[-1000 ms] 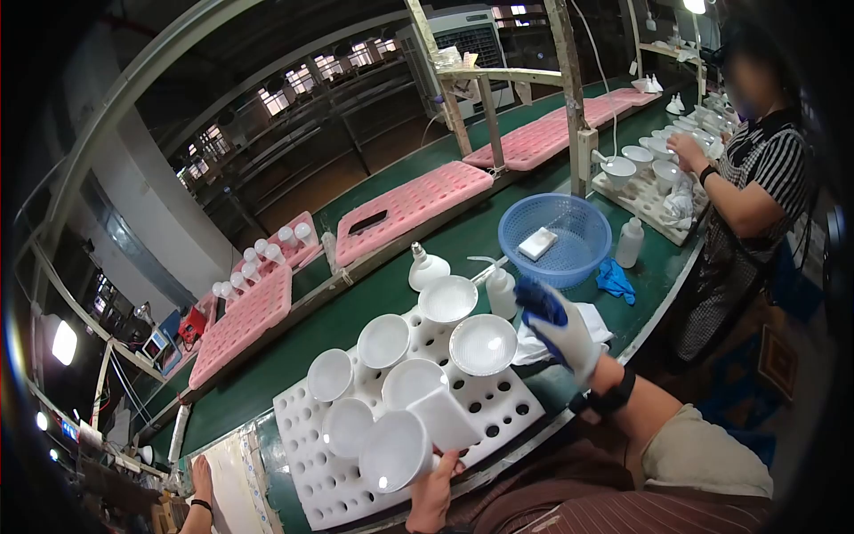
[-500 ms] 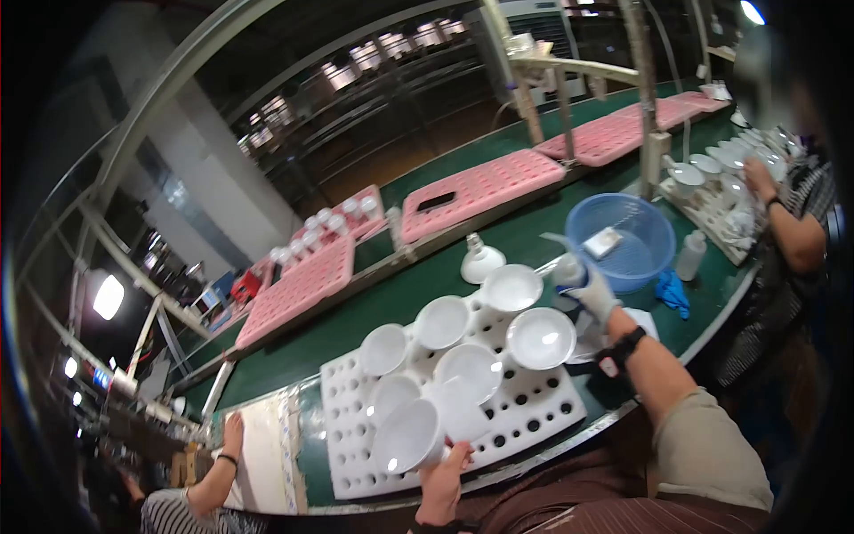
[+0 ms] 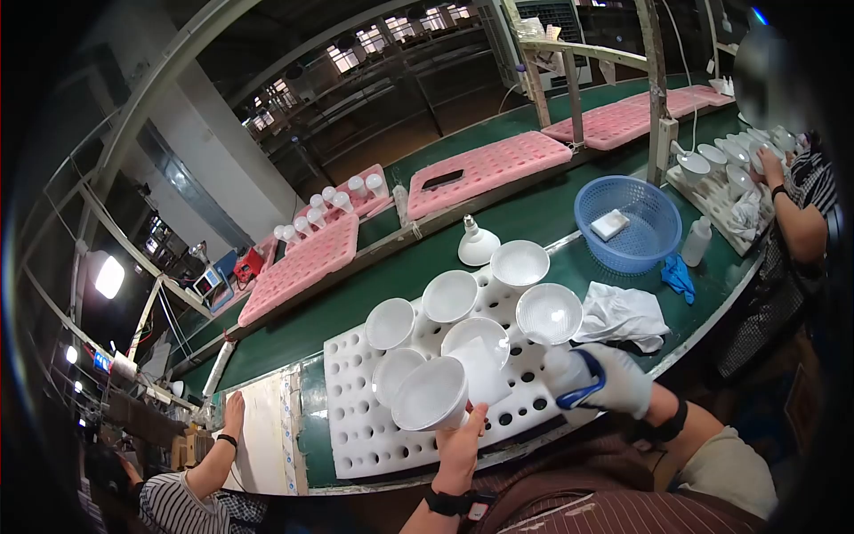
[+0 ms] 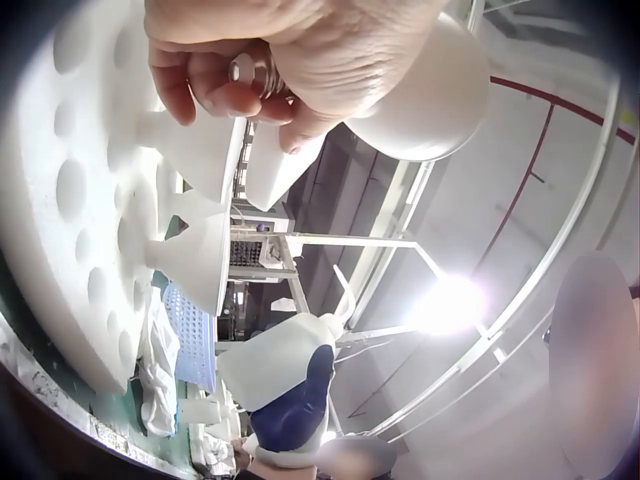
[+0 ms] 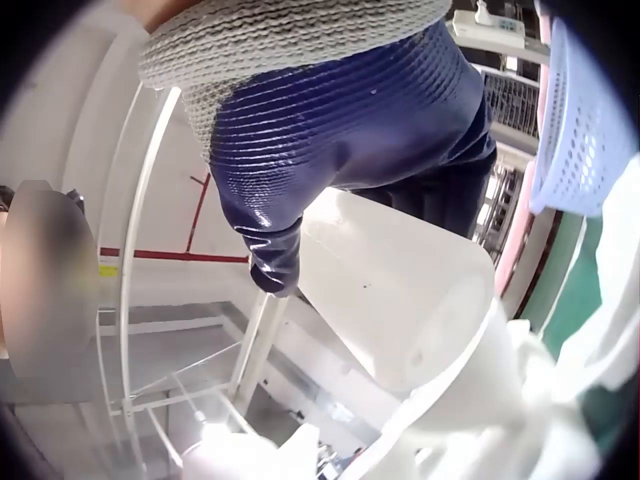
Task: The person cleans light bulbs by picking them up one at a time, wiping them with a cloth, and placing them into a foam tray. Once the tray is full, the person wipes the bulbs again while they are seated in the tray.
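Note:
My bare left hand [image 3: 463, 445] grips a white reflector bulb [image 3: 430, 394] by its neck, wide face up, over the front of the foam tray [image 3: 356, 449]. In the left wrist view, the metal screw base [image 4: 250, 72] shows among its fingers. Held by the same hand, a flat white block [image 3: 485, 369] stands beside the bulb. My right hand [image 3: 614, 383], in a white glove with blue coating, grips a white squeeze bottle [image 3: 562, 369] at the tray's right end. The right wrist view shows blue fingers [image 5: 340, 150] wrapped around the bottle. Several more bulbs [image 3: 450, 296] sit face up in the tray.
Right of the tray lie a white cloth [image 3: 623, 316], a blue basket [image 3: 627, 258] with a white block inside, a blue glove [image 3: 678, 278] and another bottle [image 3: 696, 242]. One bulb [image 3: 479, 245] stands base up behind the tray. Pink trays [image 3: 489, 173] line the back. People work at both sides.
My right hand, earlier raised near the cloth with no bottle, has gripped the squeeze bottle and brought it toward me beside the tray. My left hand keeps holding the bulb and block. The head view has turned.

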`<state>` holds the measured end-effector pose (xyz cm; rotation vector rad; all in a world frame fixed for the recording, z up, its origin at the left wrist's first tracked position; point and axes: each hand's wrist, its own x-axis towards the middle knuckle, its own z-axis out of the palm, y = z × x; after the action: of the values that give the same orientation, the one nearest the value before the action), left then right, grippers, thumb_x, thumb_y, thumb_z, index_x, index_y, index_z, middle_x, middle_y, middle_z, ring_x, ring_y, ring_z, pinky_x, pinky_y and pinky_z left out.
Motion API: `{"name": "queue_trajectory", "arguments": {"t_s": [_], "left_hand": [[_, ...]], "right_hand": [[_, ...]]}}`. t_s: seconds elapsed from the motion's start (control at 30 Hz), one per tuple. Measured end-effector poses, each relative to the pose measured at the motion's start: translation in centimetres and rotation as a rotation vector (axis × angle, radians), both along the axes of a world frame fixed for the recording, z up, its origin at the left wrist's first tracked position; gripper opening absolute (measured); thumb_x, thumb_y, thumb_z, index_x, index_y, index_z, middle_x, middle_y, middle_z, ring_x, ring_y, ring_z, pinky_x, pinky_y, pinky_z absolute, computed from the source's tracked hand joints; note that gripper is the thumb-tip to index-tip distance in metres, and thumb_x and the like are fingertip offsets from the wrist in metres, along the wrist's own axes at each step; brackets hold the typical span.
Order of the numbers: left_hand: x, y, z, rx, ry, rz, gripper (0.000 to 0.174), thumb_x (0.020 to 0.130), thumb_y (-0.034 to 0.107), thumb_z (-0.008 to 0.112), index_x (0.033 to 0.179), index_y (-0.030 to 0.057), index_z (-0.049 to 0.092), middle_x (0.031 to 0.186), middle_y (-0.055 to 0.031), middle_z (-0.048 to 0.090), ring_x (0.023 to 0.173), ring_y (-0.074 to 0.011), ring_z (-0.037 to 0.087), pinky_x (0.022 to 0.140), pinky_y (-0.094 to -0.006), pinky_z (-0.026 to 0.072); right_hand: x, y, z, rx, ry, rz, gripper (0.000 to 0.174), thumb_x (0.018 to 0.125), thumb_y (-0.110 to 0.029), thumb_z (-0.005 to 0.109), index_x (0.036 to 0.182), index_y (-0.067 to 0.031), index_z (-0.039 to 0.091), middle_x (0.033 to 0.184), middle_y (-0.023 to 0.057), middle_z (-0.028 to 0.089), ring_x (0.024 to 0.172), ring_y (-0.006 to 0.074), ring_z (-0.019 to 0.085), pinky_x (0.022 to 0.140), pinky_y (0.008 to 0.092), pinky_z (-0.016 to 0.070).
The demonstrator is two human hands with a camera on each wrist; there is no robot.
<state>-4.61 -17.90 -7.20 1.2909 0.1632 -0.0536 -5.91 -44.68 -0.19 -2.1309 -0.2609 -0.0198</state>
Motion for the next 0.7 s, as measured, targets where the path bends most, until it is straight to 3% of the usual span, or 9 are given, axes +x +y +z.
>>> {"name": "queue_trajectory", "arguments": {"t_s": [0.07, 0.1, 0.3, 0.5, 0.57, 0.7], "left_hand": [[-0.6, -0.3, 0.4, 0.040, 0.026, 0.000, 0.013, 0.086, -0.002, 0.064, 0.096, 0.0022, 0.057, 0.080, -0.0043, 0.058, 0.060, -0.0099, 0.051, 0.054, -0.0231, 0.0421], [-0.9, -0.4, 0.6, 0.029, 0.021, -0.008, 0.013, 0.086, -0.002, 0.064, 0.096, 0.0023, 0.056, 0.080, -0.0041, 0.058, 0.060, -0.0096, 0.051, 0.053, -0.0229, 0.0410], [-2.1, 0.1, 0.9, -0.016, -0.010, -0.021, 0.015, 0.085, -0.004, 0.064, 0.097, 0.0026, 0.056, 0.078, -0.0043, 0.057, 0.059, -0.0093, 0.050, 0.051, -0.0228, 0.0385], [-2.4, 1.0, 0.4, -0.058, -0.044, -0.007, 0.017, 0.086, -0.002, 0.066, 0.100, 0.0020, 0.057, 0.080, -0.0034, 0.059, 0.060, -0.0074, 0.050, 0.049, -0.0215, 0.0382], [-2.4, 0.9, 0.4, -0.068, -0.048, -0.015, 0.017, 0.086, -0.002, 0.065, 0.100, 0.0022, 0.057, 0.080, -0.0030, 0.058, 0.059, -0.0073, 0.049, 0.049, -0.0215, 0.0381], [-2.4, 0.1, 0.6, -0.024, -0.030, -0.074, 0.016, 0.087, -0.001, 0.064, 0.099, 0.0024, 0.056, 0.079, -0.0047, 0.057, 0.058, -0.0090, 0.048, 0.049, -0.0217, 0.0367]], "right_hand": [[0.0, 1.8, -2.1, -0.101, 0.015, 0.019, 0.070, 0.063, -0.044, 0.082, 0.117, -0.0042, 0.058, 0.104, 0.0177, 0.063, 0.100, 0.0342, 0.061, 0.087, 0.0402, 0.0488], [-0.1, 2.7, -2.7, -0.119, -0.081, -0.023, 0.060, 0.063, -0.042, 0.084, 0.102, -0.0030, 0.062, 0.095, 0.0166, 0.065, 0.090, 0.0339, 0.064, 0.080, 0.0404, 0.0502], [0.2, 4.6, -2.5, -0.176, -0.185, 0.053, 0.059, 0.065, -0.040, 0.083, 0.106, -0.0036, 0.061, 0.096, 0.0165, 0.066, 0.091, 0.0348, 0.064, 0.080, 0.0417, 0.0501], [-1.1, 4.1, -1.3, -0.099, 0.045, -0.028, 0.057, 0.066, -0.041, 0.079, 0.108, -0.0070, 0.062, 0.104, 0.0162, 0.064, 0.097, 0.0351, 0.061, 0.086, 0.0422, 0.0478], [-1.3, 4.1, -2.2, -0.125, -0.127, 0.063, 0.056, 0.065, -0.038, 0.080, 0.107, -0.0069, 0.062, 0.102, 0.0159, 0.065, 0.096, 0.0352, 0.061, 0.085, 0.0429, 0.0482], [-1.0, 4.4, -2.5, -0.110, -0.113, 0.059, 0.055, 0.066, -0.038, 0.080, 0.107, -0.0066, 0.062, 0.104, 0.0166, 0.064, 0.097, 0.0354, 0.061, 0.085, 0.0429, 0.0481]]}}
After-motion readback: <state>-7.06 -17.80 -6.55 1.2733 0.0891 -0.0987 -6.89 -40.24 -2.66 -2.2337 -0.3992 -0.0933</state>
